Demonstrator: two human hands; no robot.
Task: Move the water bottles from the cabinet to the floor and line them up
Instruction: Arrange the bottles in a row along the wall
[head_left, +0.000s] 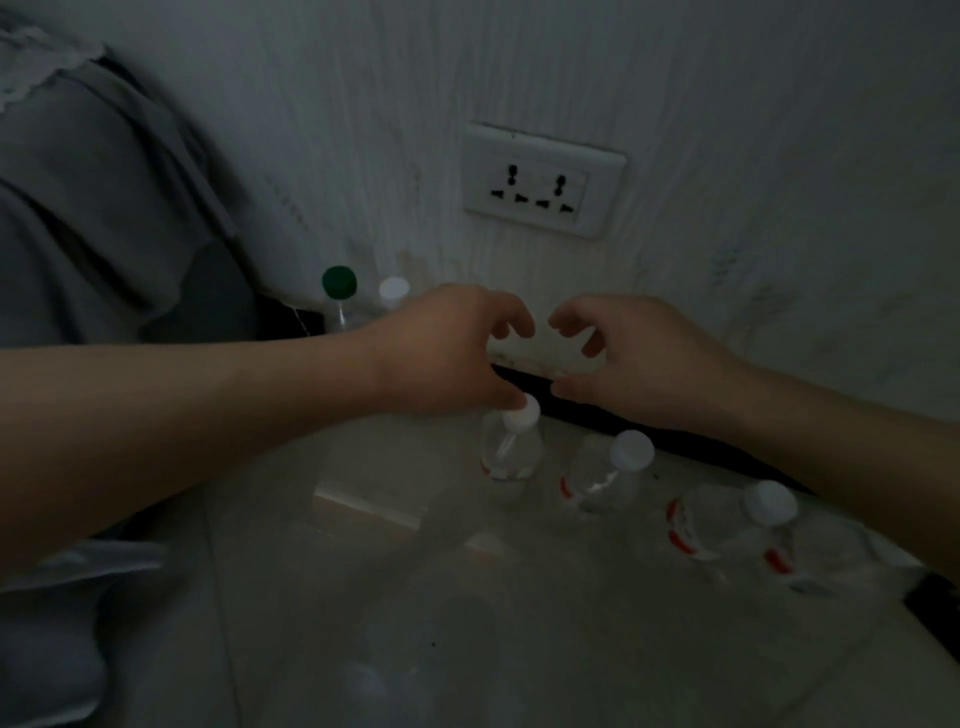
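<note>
the head view is dim and looks down at a pale glossy floor (467, 649) where it meets a white wall (727, 130). three clear water bottles with white caps and red-marked labels stand upright in a row on the floor, running along a dark baseboard (701, 452): the first bottle (511, 447) at the left end, the second bottle (608, 473) just beside it, the third bottle (727, 519) further right. two more bottles stand further back to the left, close to the wall: a green-cap bottle (338, 296) and, just beside it, a white-cap bottle (394, 292) whose body is mostly hidden behind the left hand. that makes five bottles in sight (a faint blurred shape at the right edge past the third bottle cannot be made out).

both bare arms reach in over the floor. the left hand (452, 353) has its fingers curled loosely with a gap between them and the thumb; the thumb tip sits at or just over the cap of the first bottle, though whether it truly touches cannot be told, and it grips nothing. the right hand (639, 358) mirrors it, fingers bent and apart, holding nothing, hanging above the baseboard beside the first bottle's cap. the fingertips of the two hands are near each other but apart.

one white double socket (540, 179) is set in the wall above the hands. grey cloth (93, 208) fills the upper left.
</note>
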